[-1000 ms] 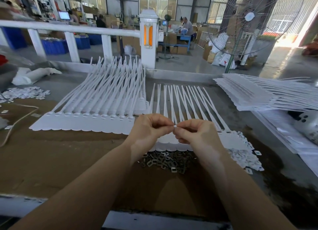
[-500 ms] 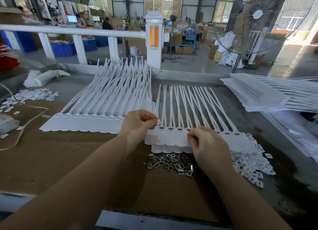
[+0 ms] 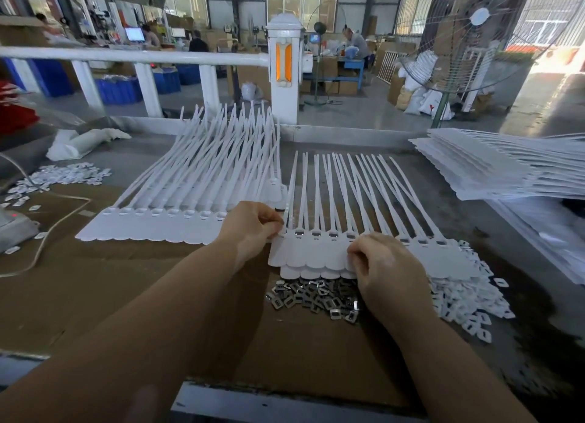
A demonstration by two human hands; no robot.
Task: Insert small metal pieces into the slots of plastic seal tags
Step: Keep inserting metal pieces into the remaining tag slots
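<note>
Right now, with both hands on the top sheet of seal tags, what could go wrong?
1. The left hand pinches only a corner of the top tag sheet; lifting could bend it or drag the sheet beneath.
2. The right hand hovers over the metal pieces; a sweep might scatter them.
3. Some slots look already filled; tilting might drop those inserts.

Left hand (image 3: 253,229) pinching seal tags (image 3: 310,254), right hand (image 3: 383,264) on them, metal pieces (image 3: 313,296) below

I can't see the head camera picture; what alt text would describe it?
A person's left hand pinches the left edge of a joined sheet of white plastic seal tags while the right hand grips its near edge, above a pile of small metal pieces on a cardboard-covered bench. More tag sheets lie alongside.
</note>
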